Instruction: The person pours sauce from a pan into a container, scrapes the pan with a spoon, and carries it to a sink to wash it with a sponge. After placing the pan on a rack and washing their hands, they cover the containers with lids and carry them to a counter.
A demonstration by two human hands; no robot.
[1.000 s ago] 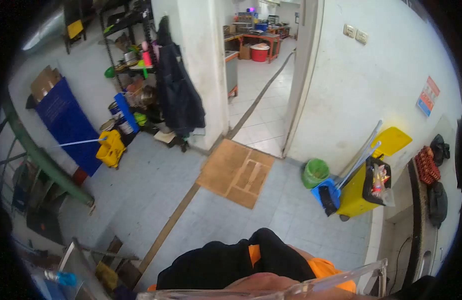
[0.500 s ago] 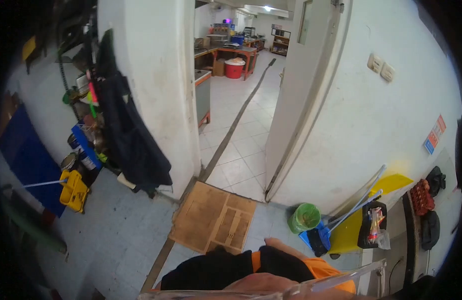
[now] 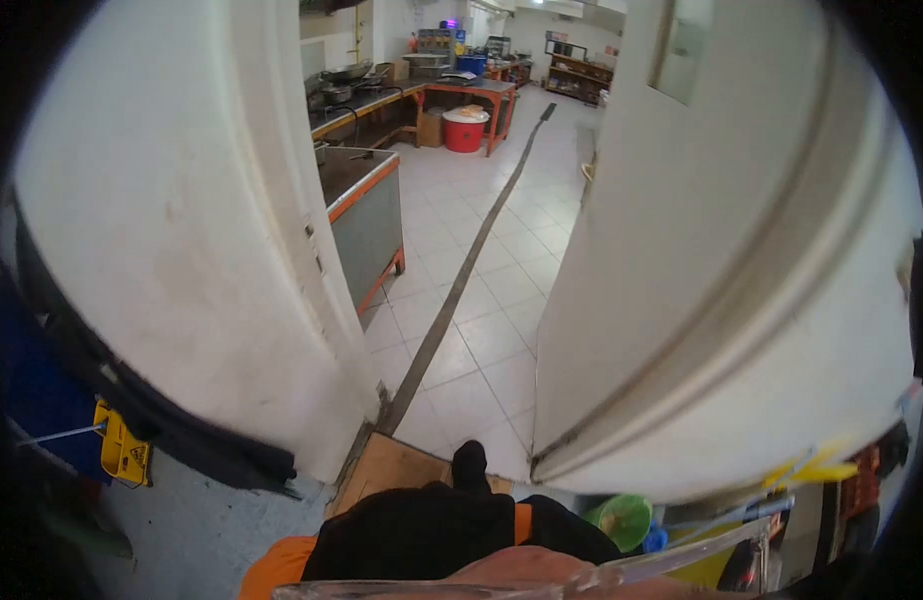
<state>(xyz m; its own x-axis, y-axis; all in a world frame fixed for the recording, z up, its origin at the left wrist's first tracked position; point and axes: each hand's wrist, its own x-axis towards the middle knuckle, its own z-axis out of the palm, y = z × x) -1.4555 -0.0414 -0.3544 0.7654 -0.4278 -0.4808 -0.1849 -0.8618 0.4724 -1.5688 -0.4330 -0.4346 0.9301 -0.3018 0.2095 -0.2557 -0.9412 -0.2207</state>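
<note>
Neither of my hands shows in the head view now. My dark-clad body with orange trim [image 3: 412, 535] fills the bottom middle, and one black shoe [image 3: 470, 465] reaches forward at the threshold. Under that foot lies a flat cardboard sheet [image 3: 387, 466]. Just ahead is a doorway, with a white door [image 3: 622, 220] standing open on the right. A clear plastic edge [image 3: 682, 560] crosses the bottom of the view.
Beyond the doorway, a dark strip [image 3: 462, 280] runs along the tiled floor. A grey counter [image 3: 372, 225], worktables and a red tub [image 3: 464, 133] stand on the left. A green bin [image 3: 624, 522] is at lower right, a yellow mop bucket [image 3: 122, 445] at lower left.
I have moved forward toward the doorway, and a foot has come onto the cardboard. My right hand, partly visible before beside my body, is out of view now.
</note>
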